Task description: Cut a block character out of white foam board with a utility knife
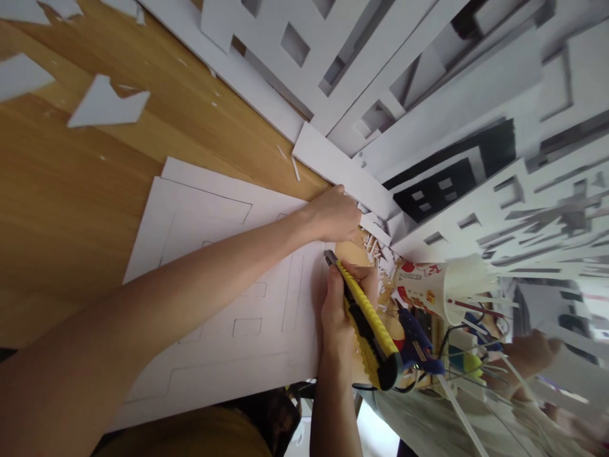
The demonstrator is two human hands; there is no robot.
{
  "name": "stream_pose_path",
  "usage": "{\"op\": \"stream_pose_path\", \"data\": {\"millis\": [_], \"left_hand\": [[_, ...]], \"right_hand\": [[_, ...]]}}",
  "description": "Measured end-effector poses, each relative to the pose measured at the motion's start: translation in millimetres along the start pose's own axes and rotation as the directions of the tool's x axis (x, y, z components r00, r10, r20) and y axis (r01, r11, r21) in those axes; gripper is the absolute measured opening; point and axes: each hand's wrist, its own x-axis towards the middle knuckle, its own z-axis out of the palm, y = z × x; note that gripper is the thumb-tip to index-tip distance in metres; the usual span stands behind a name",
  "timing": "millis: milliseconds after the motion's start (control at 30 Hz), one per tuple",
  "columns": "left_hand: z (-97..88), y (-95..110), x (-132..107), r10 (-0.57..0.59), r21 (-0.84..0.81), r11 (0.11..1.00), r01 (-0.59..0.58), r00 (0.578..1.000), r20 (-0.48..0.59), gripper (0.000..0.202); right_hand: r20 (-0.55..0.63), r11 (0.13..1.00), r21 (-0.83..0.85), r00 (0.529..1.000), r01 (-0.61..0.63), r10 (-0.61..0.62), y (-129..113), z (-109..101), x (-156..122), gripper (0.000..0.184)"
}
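White board sheets point(214, 374) marked with drawn pencil rectangles lie on the wooden table before me. My left hand point(335, 212) reaches across them to their far right corner, beside a pile of scraps; its fingers are curled, and what they hold, if anything, is hidden. In my right hand point(337, 308) is a yellow and black utility knife point(368, 324), gripped with its tip pointing up and left. The knife is over the right edge of the sheets; whether its tip touches them I cannot tell.
White panels with cut windows point(295, 44) stand along the far side. Small offcuts point(378, 251) litter the table near a paper cup point(423, 285) of white sticks. A blue glue gun point(419, 346) lies close by. Another person's hand point(530, 358) is at the right.
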Motion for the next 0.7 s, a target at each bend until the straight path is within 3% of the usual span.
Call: {"op": "stream_pose_path", "data": {"millis": [233, 367, 700], "left_hand": [[1.0, -0.6, -0.3, 0.003, 0.009, 1.0, -0.003, 0.999, -0.033, 0.029], [1.3, -0.3, -0.3, 0.003, 0.015, 1.0, -0.002, 1.0, -0.017, 0.029], [-0.3, 0.0, -0.4, 0.002, 0.032, 0.999, -0.002, 1.0, 0.007, 0.03]], "right_hand": [[-0.037, 0.994, 0.026, 0.993, -0.11, 0.111, 3.7, 3.0, -4.1, 0.019], [-0.082, 0.995, 0.062, 0.993, -0.079, 0.084, 2.4, 4.9, -3.4, 0.017], [-0.007, 0.994, -0.011, 0.994, -0.107, 0.107, -4.2, -0.3, 2.0, 0.014]]}}
